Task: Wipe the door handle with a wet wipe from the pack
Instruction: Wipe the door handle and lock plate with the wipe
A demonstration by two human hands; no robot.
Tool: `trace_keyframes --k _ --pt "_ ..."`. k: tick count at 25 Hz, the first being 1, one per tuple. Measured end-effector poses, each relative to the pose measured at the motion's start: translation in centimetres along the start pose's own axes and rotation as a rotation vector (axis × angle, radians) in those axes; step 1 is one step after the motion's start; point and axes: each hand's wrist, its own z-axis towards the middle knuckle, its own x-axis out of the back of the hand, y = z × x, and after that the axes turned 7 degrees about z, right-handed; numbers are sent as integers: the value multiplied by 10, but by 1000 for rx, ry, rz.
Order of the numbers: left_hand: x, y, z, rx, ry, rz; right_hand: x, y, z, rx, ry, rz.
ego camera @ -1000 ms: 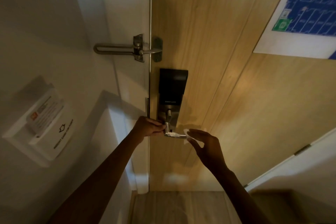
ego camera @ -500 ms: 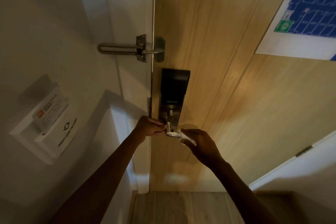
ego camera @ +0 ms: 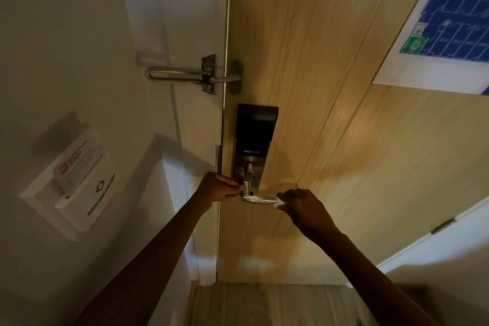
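Both of my arms are bare for as much of them as the view takes in, uncovered from the bottom edge through to the wrists. My left forearm (ego camera: 148, 259) looks long and lean, broader toward the elbow end and narrowing to the wrist. My right forearm (ego camera: 370, 254) has much the same build. My left hand (ego camera: 219, 188) and my right hand (ego camera: 304, 206) are bare as well, with the knuckles showing as low ridges across their backs. The light is dim, so both arms lie mostly in shadow, and finer details such as nails are too small for me to tell.
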Motion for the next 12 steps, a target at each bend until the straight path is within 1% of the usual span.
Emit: trace_keyframes --k 4,7,9,12 --pt "-1 -2 4 -16 -21 37 -17 -23 10 25 -13 -6" --pt "0 0 2 -18 -24 52 1 0 -1 0 11 0" --pt "-1 0 1 -24 -20 53 2 4 -4 -10 47 -18" --pt "0 0 1 -10 -26 21 -17 -21 6 -7 55 -14"
